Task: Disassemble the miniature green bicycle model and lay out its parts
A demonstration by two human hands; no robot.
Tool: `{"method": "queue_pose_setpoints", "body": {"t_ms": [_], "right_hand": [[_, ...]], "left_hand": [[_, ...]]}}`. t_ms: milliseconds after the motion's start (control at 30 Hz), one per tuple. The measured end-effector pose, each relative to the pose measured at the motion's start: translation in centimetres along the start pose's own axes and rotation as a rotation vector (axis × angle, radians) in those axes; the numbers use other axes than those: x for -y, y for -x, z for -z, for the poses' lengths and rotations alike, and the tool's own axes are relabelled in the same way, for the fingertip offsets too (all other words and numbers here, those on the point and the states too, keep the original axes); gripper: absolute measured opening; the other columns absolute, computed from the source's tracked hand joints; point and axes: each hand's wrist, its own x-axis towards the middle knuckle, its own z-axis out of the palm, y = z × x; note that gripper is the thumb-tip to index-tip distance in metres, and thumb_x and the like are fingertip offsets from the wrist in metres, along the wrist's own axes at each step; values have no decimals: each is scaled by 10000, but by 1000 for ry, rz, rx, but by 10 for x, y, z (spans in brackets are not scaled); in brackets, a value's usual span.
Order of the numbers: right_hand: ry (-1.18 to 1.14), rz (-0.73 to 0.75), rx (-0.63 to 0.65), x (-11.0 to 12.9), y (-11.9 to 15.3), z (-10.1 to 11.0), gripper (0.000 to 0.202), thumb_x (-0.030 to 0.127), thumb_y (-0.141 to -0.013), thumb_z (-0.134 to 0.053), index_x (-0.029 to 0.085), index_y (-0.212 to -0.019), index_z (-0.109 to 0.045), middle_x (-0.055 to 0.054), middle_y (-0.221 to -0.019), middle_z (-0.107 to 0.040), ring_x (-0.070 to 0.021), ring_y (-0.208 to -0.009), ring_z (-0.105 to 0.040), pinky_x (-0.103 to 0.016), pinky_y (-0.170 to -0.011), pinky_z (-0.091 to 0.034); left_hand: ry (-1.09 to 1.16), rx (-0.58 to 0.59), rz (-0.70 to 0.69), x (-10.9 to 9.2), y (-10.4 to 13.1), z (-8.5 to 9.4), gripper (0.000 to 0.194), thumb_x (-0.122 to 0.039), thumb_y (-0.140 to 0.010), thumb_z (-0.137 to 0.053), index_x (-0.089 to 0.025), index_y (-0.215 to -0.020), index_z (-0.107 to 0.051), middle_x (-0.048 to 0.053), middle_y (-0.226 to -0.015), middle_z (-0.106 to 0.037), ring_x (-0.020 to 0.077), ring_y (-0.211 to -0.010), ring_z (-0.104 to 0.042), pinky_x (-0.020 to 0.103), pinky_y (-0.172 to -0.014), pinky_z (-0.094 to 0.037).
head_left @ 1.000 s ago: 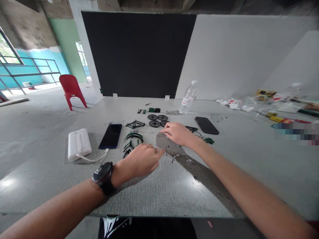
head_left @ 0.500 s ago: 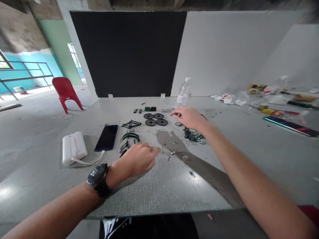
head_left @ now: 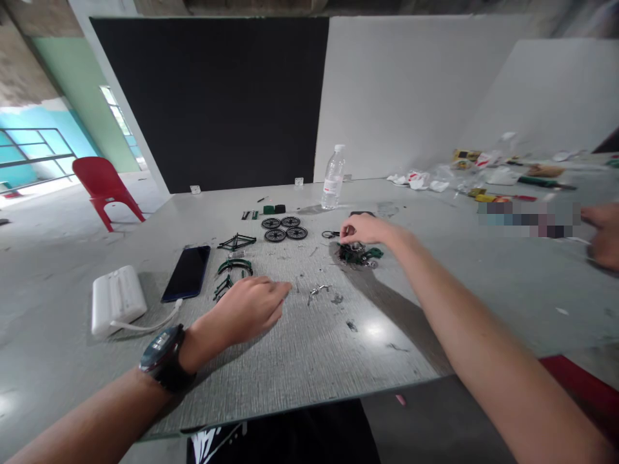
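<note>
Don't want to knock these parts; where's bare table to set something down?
Bare: between the left hand and the near table edge, and, bar one scrap, right of the right forearm, short of another person's hand. Crowded: the middle, with wheels, green parts and the pile by the right hand.

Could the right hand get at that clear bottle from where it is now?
Probably yes: the clear bottle stands upright a little beyond the right hand, and nothing tall seems to rise between them.

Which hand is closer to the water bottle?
The right hand: it is in front of the bottle, slightly to its right. The left hand is farther off, leftward and closer in.
</note>
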Motion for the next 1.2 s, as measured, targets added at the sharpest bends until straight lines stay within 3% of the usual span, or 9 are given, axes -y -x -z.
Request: {"method": "queue_pose_setpoints", "body": {"t_ms": [167, 333, 733, 1200], "right_hand": [[-55, -61, 100, -10, 5, 10, 145, 310, -793, -679, 222, -883, -753, -77, -925, -739, -193, -730, -630, -312, -645, -432], [-2, -101, 157, -12, 7, 6, 113, 302, -752, -717, 235, -819, -779, -65, -869, -752, -194, -716, -643, -306, -632, -438], [92, -109, 211, -10, 3, 2, 185, 329, -830, -649, 216, -859, -792, -88, -914, -761, -200, -693, -642, -320, -608, -440], [85, -134, 170, -2, 6, 6, 166, 286, -850, -635, 186, -880, -764, -101, -883, -743, -195, -668, -625, -323, -614, -421]], "left_hand": [[11, -1, 4, 1, 1, -1, 299, -219, -979, -409, -147, -1214, -580, 87, -969, -696, 230, -930, -669, 396, -854, -520], [9, 13, 1, 0, 0, 0, 302, -222, -983, -404, -142, -1212, -585, 88, -989, -696, 228, -941, -667, 402, -865, -518], [4, 3, -6, 1, 0, 1, 296, -225, -983, -394, -144, -1195, -586, 93, -997, -693, 228, -937, -659, 384, -841, -514], [-8, 10, -4, -2, 0, 6, 291, -231, -1005, -378, -139, -1164, -603, 102, -1003, -693, 244, -932, -664, 399, -810, -524]]}}
